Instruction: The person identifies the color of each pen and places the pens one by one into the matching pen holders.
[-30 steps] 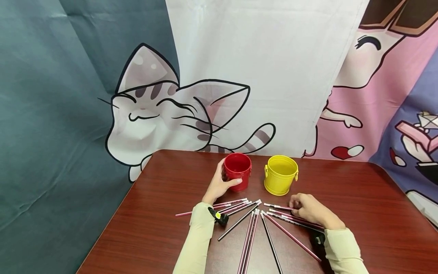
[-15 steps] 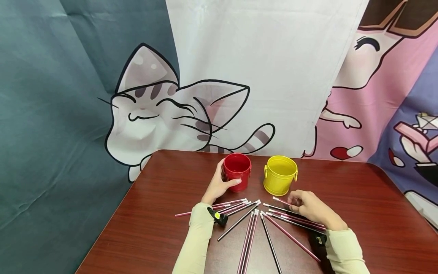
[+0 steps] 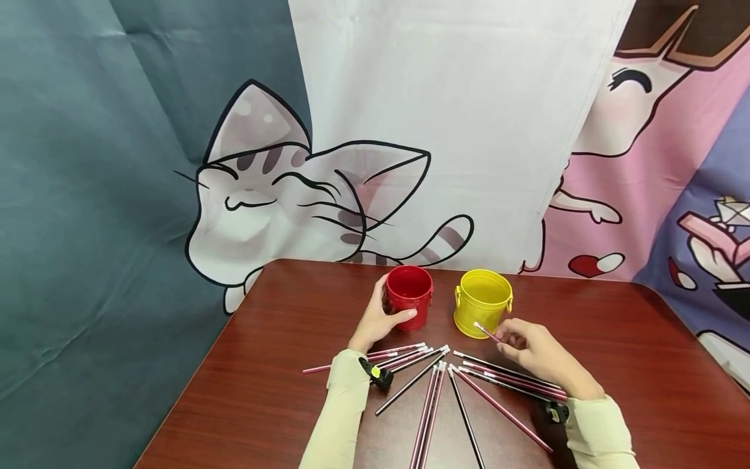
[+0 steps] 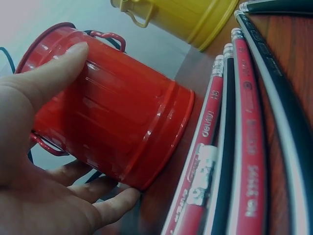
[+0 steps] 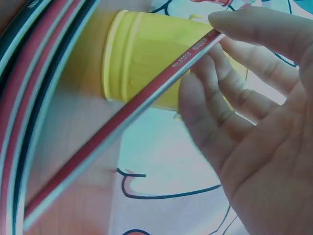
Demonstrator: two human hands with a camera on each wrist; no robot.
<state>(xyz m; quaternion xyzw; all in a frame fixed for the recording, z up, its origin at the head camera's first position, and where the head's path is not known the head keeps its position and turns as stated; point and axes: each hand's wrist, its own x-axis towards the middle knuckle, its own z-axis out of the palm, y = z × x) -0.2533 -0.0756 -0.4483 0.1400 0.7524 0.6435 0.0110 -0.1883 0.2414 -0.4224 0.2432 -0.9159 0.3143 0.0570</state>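
Observation:
My left hand (image 3: 375,320) grips the side of a red bucket (image 3: 415,301), which stands on the table. In the left wrist view the thumb lies across the bucket's wall, with the other fingers round the far side. Between thumb and fingers, my right hand (image 3: 538,353) pinches a red pencil (image 5: 161,82) near its eraser end. That end is raised in front of the yellow bucket (image 3: 482,306), while the pencil slants down towards the table. Its lower tip is cut off in the right wrist view.
Red and black pencils fan out across the brown table (image 3: 281,417), among them a red pencil (image 3: 504,410) and a black pencil (image 3: 465,417). More lie under the left wrist and beside the right. A printed cloth (image 3: 375,98) hangs behind the table.
My right hand has picked the red pencil out of the right-hand group and raised its eraser end towards the yellow bucket. The left hand keeps its hold on the red bucket.

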